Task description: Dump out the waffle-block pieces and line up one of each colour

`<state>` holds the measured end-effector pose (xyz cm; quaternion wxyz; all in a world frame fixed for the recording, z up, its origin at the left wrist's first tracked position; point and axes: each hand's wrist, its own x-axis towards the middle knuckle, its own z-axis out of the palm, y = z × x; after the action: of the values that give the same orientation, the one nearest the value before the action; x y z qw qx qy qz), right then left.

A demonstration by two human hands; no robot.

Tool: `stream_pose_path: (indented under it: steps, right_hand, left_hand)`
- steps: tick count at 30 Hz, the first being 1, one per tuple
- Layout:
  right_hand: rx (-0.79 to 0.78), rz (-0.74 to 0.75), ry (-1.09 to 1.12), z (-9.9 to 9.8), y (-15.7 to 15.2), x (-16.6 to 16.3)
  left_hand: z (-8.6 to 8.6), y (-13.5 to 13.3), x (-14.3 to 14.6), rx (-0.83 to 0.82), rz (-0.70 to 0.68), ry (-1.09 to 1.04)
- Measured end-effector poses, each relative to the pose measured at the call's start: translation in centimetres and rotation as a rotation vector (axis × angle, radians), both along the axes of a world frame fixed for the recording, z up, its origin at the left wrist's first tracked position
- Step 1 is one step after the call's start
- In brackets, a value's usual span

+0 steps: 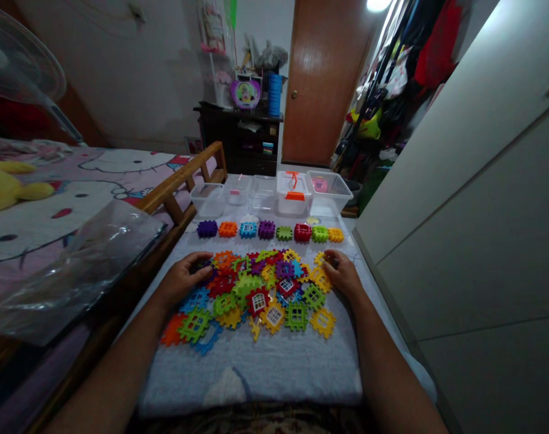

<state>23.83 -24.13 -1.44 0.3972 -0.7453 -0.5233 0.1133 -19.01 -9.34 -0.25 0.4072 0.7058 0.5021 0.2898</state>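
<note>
A heap of flat, toothed plastic tiles (256, 292) in many colours lies on a pale blue cloth (256, 367). My left hand (186, 277) rests on the heap's left edge, fingers curled over a purple tile. At the heap's right edge my right hand (344, 274) curls its fingers around a yellow tile. Beyond the heap stands a row of assembled cubes (269, 231), one per colour.
Several clear plastic boxes (331, 194) stand behind the cubes, one with a white lid and orange handle (293, 188). A wooden bed frame (184, 181) and clear plastic sheet (75, 265) lie left. A white wardrobe (473, 211) runs along the right.
</note>
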Motion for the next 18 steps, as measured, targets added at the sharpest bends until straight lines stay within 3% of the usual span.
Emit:
stream_pose_path:
  steps: [4,12,18]
  right_hand:
    - [-0.005,-0.006,0.025,1.4,-0.7,0.2]
    - [-0.321,0.111,-0.162,2.7,-2.1,-0.2]
    - [-0.293,0.134,-0.061,2.6,-2.1,-0.2]
  left_hand:
    - [-0.5,0.1,-0.2,0.104,0.043,0.059]
    - [-1.1,0.5,-0.6,0.203,0.096,0.135]
    - [-1.0,0.5,-0.6,0.185,0.085,0.164]
